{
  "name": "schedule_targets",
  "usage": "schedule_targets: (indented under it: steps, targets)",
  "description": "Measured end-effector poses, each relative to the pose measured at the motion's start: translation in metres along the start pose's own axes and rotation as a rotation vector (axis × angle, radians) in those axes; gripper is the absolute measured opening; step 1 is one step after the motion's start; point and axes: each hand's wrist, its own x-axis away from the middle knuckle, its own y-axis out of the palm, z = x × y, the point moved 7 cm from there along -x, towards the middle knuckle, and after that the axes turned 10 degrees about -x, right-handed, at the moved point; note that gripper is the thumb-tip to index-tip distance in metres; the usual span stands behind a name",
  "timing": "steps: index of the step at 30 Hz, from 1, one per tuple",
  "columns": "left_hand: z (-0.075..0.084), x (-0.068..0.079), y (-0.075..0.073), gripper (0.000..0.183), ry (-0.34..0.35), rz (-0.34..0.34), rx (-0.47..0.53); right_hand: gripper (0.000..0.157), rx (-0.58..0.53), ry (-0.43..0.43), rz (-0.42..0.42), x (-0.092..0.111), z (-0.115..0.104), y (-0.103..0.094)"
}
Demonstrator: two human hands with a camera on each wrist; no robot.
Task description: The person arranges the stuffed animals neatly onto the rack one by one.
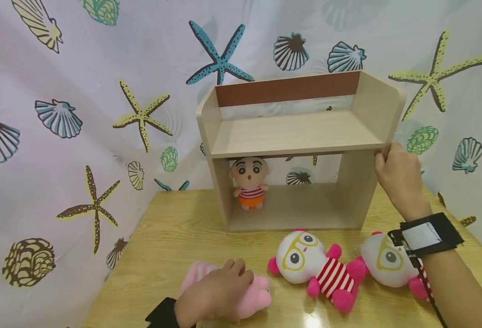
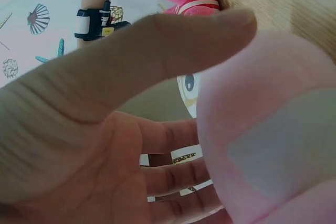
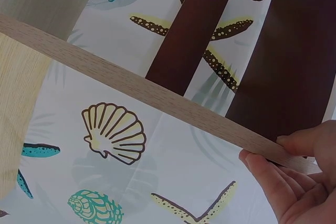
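Observation:
A pink plush toy lies on the table's near part, and my left hand grips it from above. In the left wrist view my thumb lies along one side of the toy's pink and grey body, with the other fingers going behind it. My right hand holds the right side panel of a small two-tier wooden shelf. The right wrist view has the thumb and fingers pinching that panel's edge. A boy doll sits at the left of the shelf's lower tier.
Two panda plush toys with yellow glasses lie in front of the shelf: one near its middle, the other at right, partly behind my right forearm. A patterned curtain hangs behind the wooden table.

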Motion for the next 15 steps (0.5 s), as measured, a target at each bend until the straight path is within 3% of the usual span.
schedule_targets:
  steps: [6,10,15]
  targets:
    - [0.006,-0.005,0.000,0.069,0.062,0.028,-0.069,0.027,0.001,-0.011,0.016,0.002,0.002,-0.003]
    - [0.003,-0.009,0.000,0.067,0.052,0.034,-0.104,0.028,-0.002,-0.014,0.017,0.002,0.001,-0.002]
    - [-0.011,-0.014,0.003,0.051,-0.010,0.033,0.003,0.028,-0.004,-0.009,0.014,0.000,0.000,-0.001]
